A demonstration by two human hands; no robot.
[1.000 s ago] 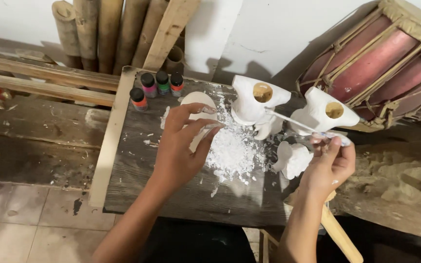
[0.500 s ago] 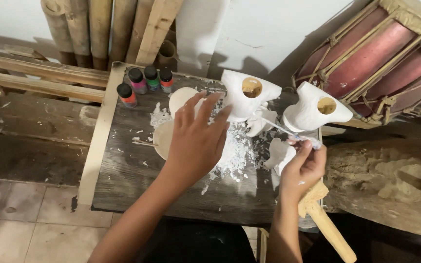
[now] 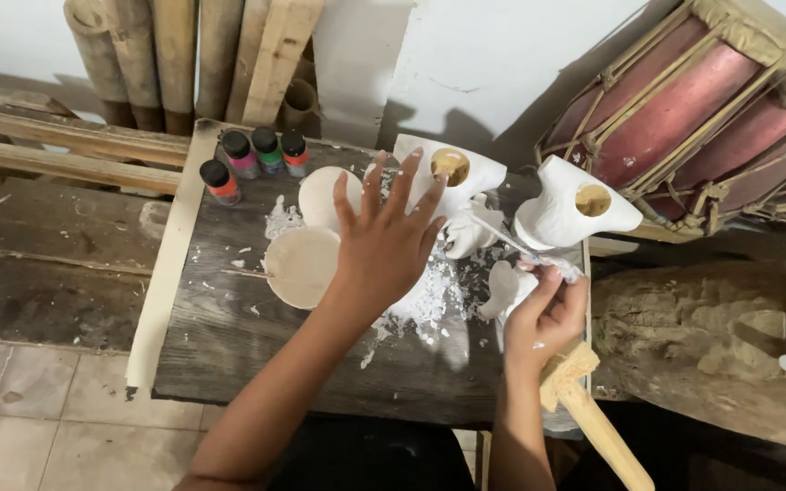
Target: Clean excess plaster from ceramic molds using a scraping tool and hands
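**Hands over a paint-splattered board**

The left hand (image 3: 391,238) hovers with fingers spread apart above the white paste (image 3: 429,295), holding nothing. At three o'clock from it, the right hand (image 3: 546,314) pinches a thin brush (image 3: 502,235). Paint bottles (image 3: 252,159) stand at eleven o'clock, on the board (image 3: 229,336).

Four small dark-capped paint bottles (image 3: 252,159) stand at the board's far-left corner.

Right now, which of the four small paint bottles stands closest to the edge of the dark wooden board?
The small black-capped bottle of orange-red paint: it stands alone in front, toward the board's left edge, while the pink, green and red bottles line up behind it.
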